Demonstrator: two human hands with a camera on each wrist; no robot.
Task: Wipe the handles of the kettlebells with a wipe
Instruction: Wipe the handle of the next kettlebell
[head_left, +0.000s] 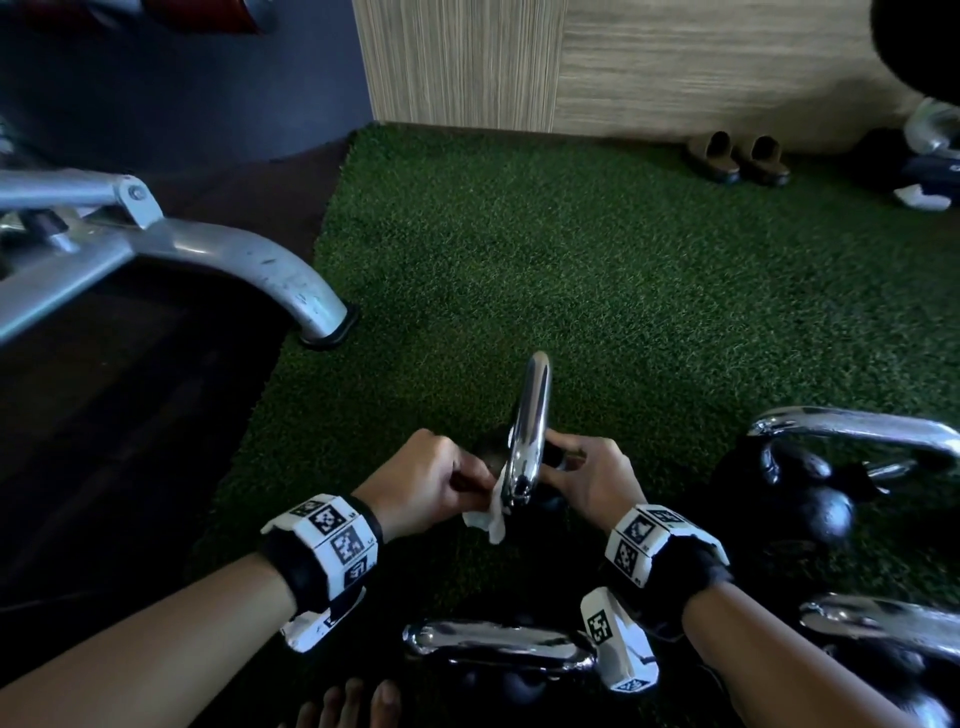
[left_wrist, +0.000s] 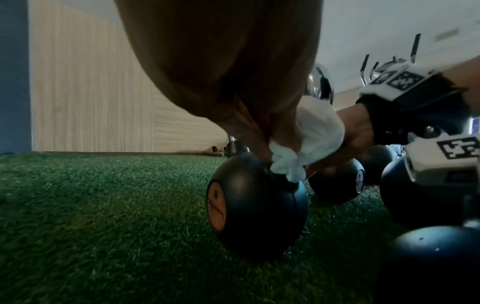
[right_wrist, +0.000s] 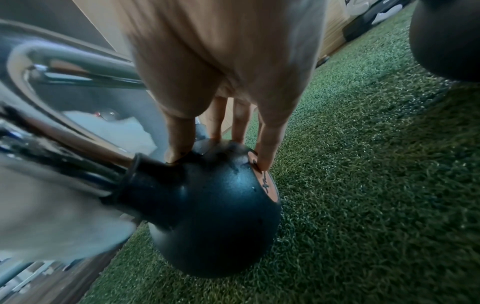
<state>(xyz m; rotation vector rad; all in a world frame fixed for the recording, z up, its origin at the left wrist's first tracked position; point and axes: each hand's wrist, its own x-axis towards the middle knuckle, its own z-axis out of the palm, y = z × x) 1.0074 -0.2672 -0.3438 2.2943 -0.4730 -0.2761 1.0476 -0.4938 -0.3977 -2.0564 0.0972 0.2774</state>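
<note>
A black kettlebell (left_wrist: 257, 209) stands on green turf with its chrome handle (head_left: 532, 415) upright. My left hand (head_left: 467, 480) pinches a white wipe (head_left: 491, 514) against the near foot of that handle; in the left wrist view the wipe (left_wrist: 311, 139) is bunched just above the ball. On the other side of the handle, my right hand (head_left: 563, 460) rests its straight fingers (right_wrist: 265, 144) and thumb on top of the ball (right_wrist: 215, 205). The handle (right_wrist: 64, 127) runs off blurred to the left there.
More chrome-handled kettlebells stand close by: one at the right (head_left: 852, 431), one at the lower right (head_left: 883, 618), one just in front of my toes (head_left: 498, 644). A grey bench leg (head_left: 260, 270) ends at the turf's left edge. Slippers (head_left: 737, 158) lie by the far wall.
</note>
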